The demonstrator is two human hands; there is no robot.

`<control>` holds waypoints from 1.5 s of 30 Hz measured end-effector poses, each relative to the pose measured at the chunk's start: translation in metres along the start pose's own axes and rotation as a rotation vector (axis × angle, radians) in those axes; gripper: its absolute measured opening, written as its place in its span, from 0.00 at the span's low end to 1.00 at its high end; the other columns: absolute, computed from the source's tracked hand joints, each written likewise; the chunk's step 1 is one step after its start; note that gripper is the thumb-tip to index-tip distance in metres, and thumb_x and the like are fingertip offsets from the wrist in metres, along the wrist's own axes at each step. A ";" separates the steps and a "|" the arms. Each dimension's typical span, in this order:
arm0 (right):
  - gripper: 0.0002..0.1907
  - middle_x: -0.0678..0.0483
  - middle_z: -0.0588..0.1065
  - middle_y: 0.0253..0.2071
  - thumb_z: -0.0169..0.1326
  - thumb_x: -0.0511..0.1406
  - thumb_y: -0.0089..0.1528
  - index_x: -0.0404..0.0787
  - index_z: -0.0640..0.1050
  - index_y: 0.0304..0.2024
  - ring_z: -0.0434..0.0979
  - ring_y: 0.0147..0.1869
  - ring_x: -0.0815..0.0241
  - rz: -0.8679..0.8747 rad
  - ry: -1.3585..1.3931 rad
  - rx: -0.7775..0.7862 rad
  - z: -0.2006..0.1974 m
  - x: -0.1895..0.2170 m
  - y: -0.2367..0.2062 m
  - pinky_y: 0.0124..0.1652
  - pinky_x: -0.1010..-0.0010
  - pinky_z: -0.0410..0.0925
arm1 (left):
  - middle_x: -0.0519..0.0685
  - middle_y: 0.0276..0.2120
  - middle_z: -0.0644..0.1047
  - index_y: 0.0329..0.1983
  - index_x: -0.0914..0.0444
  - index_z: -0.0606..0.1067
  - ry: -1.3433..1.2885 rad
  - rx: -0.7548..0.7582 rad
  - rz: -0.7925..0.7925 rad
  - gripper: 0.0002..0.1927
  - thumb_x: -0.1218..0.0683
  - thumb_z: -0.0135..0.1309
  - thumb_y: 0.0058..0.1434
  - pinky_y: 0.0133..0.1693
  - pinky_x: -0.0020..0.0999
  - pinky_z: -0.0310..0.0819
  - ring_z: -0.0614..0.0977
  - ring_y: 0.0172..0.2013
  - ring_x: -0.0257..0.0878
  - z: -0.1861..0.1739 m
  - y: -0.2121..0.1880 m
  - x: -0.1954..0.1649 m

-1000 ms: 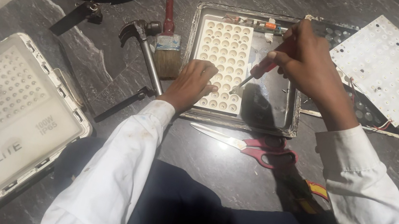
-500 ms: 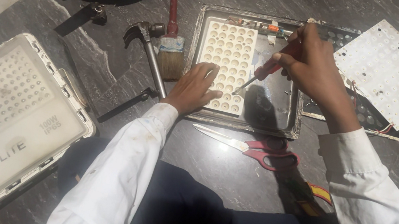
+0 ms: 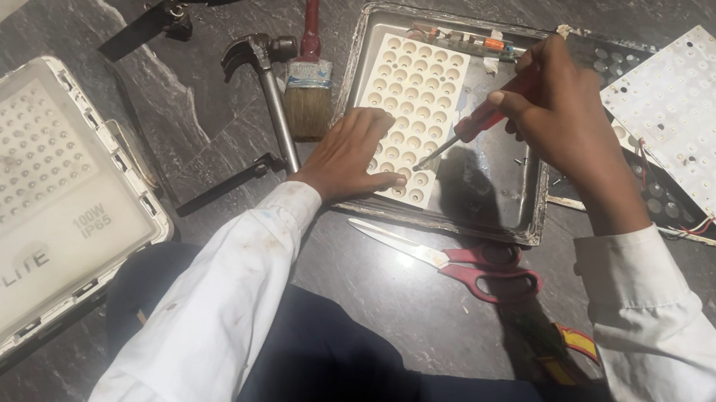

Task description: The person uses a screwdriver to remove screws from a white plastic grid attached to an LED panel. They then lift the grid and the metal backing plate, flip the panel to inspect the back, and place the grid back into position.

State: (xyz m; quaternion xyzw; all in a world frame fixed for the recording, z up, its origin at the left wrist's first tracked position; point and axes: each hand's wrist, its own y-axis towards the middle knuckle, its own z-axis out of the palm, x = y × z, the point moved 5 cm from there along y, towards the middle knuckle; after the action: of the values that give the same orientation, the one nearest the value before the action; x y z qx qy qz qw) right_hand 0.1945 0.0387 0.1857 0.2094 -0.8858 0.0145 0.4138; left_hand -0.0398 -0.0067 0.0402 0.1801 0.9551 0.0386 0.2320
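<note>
Left hand (image 3: 348, 156) shifted, flat on lens panel (image 3: 409, 108); right hand (image 3: 559, 109) grips screwdriver (image 3: 461, 136); scissors (image 3: 459, 263) near.

Soft, fairly dim light is falling from above and behind me, so my head and body are casting a broad shadow over my lap. My right hand (image 3: 559, 109) is throwing a dark shadow onto the shiny grey metal tray (image 3: 529, 191), which is giving off a dull sheen. The white square perforated panel (image 3: 715, 120) is looking nearly overexposed. Focus is holding sharp centrally; corners are softening slightly.
</note>
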 end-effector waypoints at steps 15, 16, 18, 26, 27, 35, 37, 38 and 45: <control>0.13 0.46 0.82 0.32 0.65 0.35 0.61 0.34 0.74 0.36 0.84 0.34 0.53 -0.121 -0.350 0.006 0.015 0.049 -0.007 0.36 0.62 0.73 | 0.55 0.54 0.64 0.64 0.61 0.62 0.054 -0.008 0.018 0.53 0.27 0.67 0.45 0.60 0.47 0.61 0.66 0.59 0.51 0.002 0.000 0.001; 0.15 0.47 0.82 0.31 0.67 0.37 0.59 0.35 0.74 0.34 0.84 0.33 0.53 -0.136 -0.372 0.040 0.016 0.050 -0.007 0.36 0.61 0.73 | 0.55 0.53 0.64 0.64 0.61 0.62 0.057 -0.009 0.020 0.53 0.27 0.67 0.44 0.59 0.46 0.61 0.66 0.59 0.51 0.001 0.000 0.002; 0.16 0.47 0.81 0.31 0.67 0.36 0.57 0.33 0.74 0.35 0.84 0.32 0.53 -0.269 -0.311 0.077 0.017 0.055 -0.008 0.36 0.61 0.72 | 0.55 0.52 0.64 0.63 0.61 0.62 0.062 -0.011 0.022 0.53 0.27 0.67 0.44 0.58 0.46 0.61 0.65 0.57 0.51 0.001 0.001 0.001; 0.15 0.48 0.81 0.30 0.67 0.38 0.63 0.36 0.76 0.36 0.83 0.33 0.53 -0.200 -0.400 -0.044 0.009 0.046 -0.003 0.37 0.61 0.73 | 0.53 0.50 0.64 0.62 0.60 0.64 0.079 0.017 -0.023 0.49 0.28 0.64 0.45 0.55 0.44 0.62 0.66 0.55 0.48 0.001 0.003 -0.001; 0.15 0.46 0.79 0.34 0.66 0.37 0.61 0.34 0.75 0.38 0.82 0.34 0.53 -0.275 -0.297 0.025 0.010 0.048 -0.004 0.37 0.62 0.73 | 0.52 0.49 0.64 0.61 0.59 0.64 0.081 0.031 -0.042 0.49 0.27 0.64 0.45 0.55 0.44 0.62 0.66 0.54 0.47 0.002 0.003 0.000; 0.16 0.45 0.80 0.31 0.66 0.40 0.67 0.34 0.76 0.38 0.83 0.35 0.52 -0.132 -0.385 -0.013 0.016 0.044 -0.002 0.40 0.61 0.73 | 0.58 0.59 0.63 0.71 0.57 0.63 0.113 0.076 0.045 0.51 0.30 0.64 0.50 0.59 0.54 0.57 0.61 0.61 0.55 0.007 0.012 0.002; 0.15 0.46 0.80 0.30 0.66 0.36 0.60 0.33 0.75 0.41 0.83 0.34 0.51 -0.260 -0.222 0.123 0.023 0.052 0.000 0.36 0.60 0.72 | 0.59 0.59 0.62 0.71 0.57 0.63 0.120 0.136 0.022 0.53 0.30 0.65 0.47 0.59 0.56 0.56 0.59 0.61 0.57 0.009 0.020 0.002; 0.16 0.46 0.79 0.30 0.66 0.34 0.57 0.33 0.75 0.42 0.83 0.34 0.51 -0.324 -0.134 0.181 0.028 0.056 0.000 0.34 0.59 0.71 | 0.58 0.59 0.62 0.71 0.57 0.63 0.123 0.173 0.010 0.54 0.31 0.66 0.45 0.59 0.55 0.56 0.59 0.61 0.57 0.008 0.024 0.003; 0.17 0.45 0.79 0.32 0.69 0.38 0.62 0.35 0.74 0.39 0.82 0.37 0.46 -0.209 -0.406 0.019 0.019 0.043 0.006 0.40 0.58 0.71 | 0.57 0.57 0.63 0.65 0.59 0.67 0.106 0.174 -0.119 0.54 0.36 0.72 0.36 0.58 0.54 0.62 0.61 0.60 0.57 0.002 0.029 0.006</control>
State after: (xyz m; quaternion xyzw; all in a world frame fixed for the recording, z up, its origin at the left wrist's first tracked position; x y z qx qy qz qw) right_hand 0.1538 0.0246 0.2056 0.3026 -0.9242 -0.0626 0.2243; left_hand -0.0339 0.0226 0.0404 0.1404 0.9748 -0.0489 0.1665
